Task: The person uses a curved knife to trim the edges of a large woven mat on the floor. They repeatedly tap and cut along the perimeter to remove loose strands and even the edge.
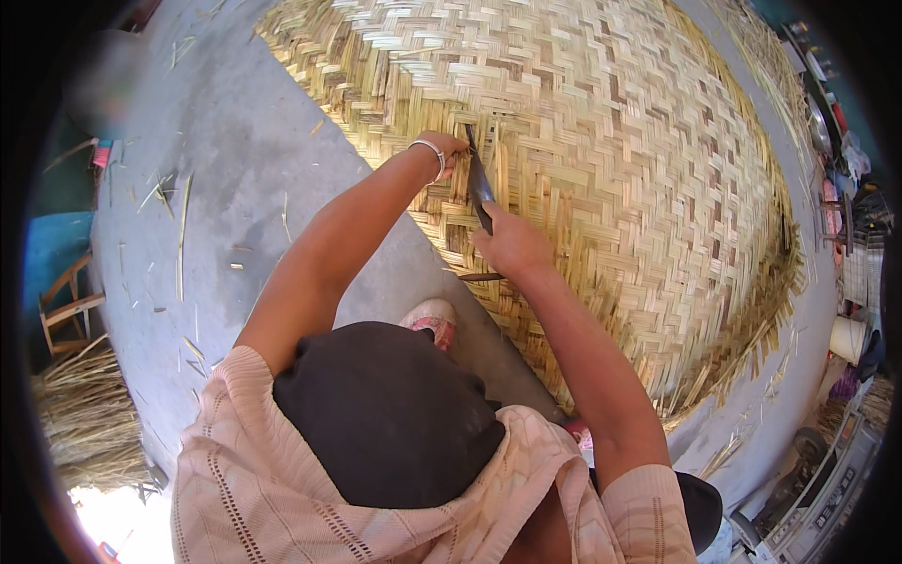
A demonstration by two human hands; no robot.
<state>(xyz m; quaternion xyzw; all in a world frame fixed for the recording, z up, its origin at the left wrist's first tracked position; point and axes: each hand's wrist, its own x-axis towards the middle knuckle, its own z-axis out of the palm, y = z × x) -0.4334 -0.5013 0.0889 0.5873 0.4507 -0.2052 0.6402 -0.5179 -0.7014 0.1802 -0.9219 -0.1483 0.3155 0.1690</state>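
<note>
While squatting over the work, the person reaches both forearms up from the lower edge; a black cloth lap and pale pink knitted sleeves fill the near foreground, with a pink-and-white shoe (pixel 429 320) on the grey concrete floor (pixel 235 169) just below the mat's edge. Right hand (pixel 510 242) is closed round the handle of a dark flat-bladed knife (pixel 479 183), blade pointing away, tip driven between strips. Left hand (pixel 449 150), silver bangle on the wrist, is pressed on the weave just left of the blade; fingers mostly hidden, so can't tell how they're curled, seems to pinch or pin a strip. Both sit near the left margin of the large round woven bamboo mat (pixel 611 150), herringbone pattern, loose strip ends fringing its rim. Step judged: prying/tightening a strip at the weave. Next move needs steady blade control close to the left fingers. Further off: bamboo slivers scattered on the floor, a wooden frame (pixel 66 310) left, clutter far right.
</note>
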